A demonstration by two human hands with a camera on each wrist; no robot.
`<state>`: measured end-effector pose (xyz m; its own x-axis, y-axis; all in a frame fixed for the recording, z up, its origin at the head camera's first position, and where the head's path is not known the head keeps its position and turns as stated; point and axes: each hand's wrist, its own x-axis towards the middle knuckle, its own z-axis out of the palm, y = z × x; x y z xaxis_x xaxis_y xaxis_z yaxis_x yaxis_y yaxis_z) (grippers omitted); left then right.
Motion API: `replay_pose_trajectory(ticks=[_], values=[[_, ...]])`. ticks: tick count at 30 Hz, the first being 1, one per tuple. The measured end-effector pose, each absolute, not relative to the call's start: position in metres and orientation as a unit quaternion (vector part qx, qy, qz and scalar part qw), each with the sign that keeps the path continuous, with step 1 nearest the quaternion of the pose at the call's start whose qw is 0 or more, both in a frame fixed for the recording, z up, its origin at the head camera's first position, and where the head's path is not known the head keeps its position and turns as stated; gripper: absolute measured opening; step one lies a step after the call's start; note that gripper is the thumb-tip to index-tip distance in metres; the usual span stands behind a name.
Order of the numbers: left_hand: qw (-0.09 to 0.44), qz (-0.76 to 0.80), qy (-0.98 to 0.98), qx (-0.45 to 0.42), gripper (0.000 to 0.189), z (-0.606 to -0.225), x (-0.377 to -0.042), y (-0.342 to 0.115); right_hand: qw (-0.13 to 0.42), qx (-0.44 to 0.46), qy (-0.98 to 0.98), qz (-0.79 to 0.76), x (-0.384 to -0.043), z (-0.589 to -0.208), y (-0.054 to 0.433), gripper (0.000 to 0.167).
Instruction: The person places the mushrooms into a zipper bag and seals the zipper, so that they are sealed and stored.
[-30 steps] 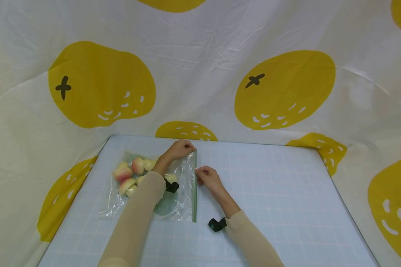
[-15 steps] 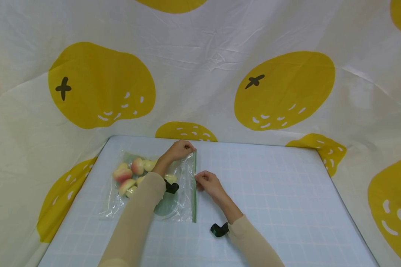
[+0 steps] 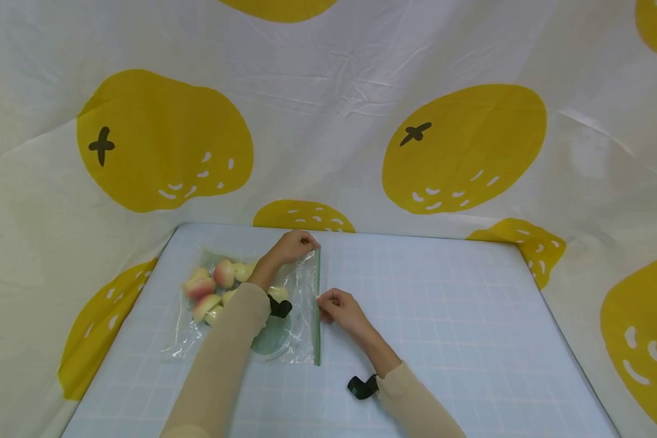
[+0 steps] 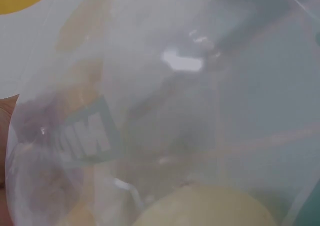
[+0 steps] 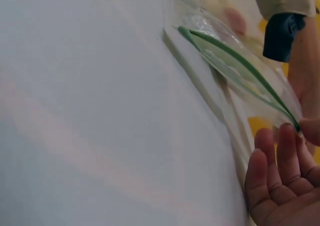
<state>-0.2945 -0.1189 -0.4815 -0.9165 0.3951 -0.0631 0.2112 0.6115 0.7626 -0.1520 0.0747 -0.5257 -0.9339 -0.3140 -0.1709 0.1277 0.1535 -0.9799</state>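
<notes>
A clear zip bag (image 3: 305, 304) lies flat on the table, its green seal (image 3: 316, 347) along the right side. Inside are several rounded pale-yellow pieces, some blushed pink like peaches (image 3: 199, 288). My left hand (image 3: 294, 246) holds the far end of the seal. Partway down the strip, my right hand (image 3: 344, 311) pinches it between thumb and fingertips. In the right wrist view the green seal strips (image 5: 252, 70) meet at the right hand's fingers (image 5: 286, 151) and bow apart beyond them. The left wrist view is mostly blurred plastic with one pale-yellow piece (image 4: 205, 208).
The table (image 3: 460, 340) has a pale blue checked cover. A white curtain (image 3: 317, 134) with large yellow fruit prints stands behind it and at both sides. Black wrist cameras (image 3: 363, 387) sit at both sleeves; the left sleeve (image 3: 219, 359) crosses over the bag.
My right hand has slid along the green seal toward the near end, its fingers staying on the strip. The left hand stays at the far corner.
</notes>
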Motion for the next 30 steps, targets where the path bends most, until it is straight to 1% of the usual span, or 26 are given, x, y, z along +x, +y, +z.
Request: replay_pose_trajectory(ticks=[3, 8, 10, 15, 30], values=[[0.112, 0.405, 0.891, 0.17, 0.021, -0.483, -0.295, -0.119, 0.177, -0.072, 0.744, -0.641, -0.148, -0.522, 0.075, 0.024], [0.111, 0.407, 0.891, 0.167, 0.021, -0.485, -0.296, -0.12, 0.192, -0.094, 0.75, -0.626, -0.134, -0.495, 0.075, 0.022], [0.112, 0.408, 0.891, 0.165, 0.021, -0.486, -0.297, -0.12, 0.195, -0.097, 0.749, -0.625, -0.132, -0.498, 0.076, 0.022], [0.113, 0.405, 0.892, 0.168, 0.022, -0.485, -0.297, -0.121, 0.203, -0.098, 0.754, -0.617, -0.134, -0.524, 0.08, 0.023], [0.12, 0.408, 0.89, 0.163, 0.023, -0.479, -0.293, -0.122, 0.252, -0.13, 0.738, -0.612, -0.115, -0.524, 0.088, 0.022]])
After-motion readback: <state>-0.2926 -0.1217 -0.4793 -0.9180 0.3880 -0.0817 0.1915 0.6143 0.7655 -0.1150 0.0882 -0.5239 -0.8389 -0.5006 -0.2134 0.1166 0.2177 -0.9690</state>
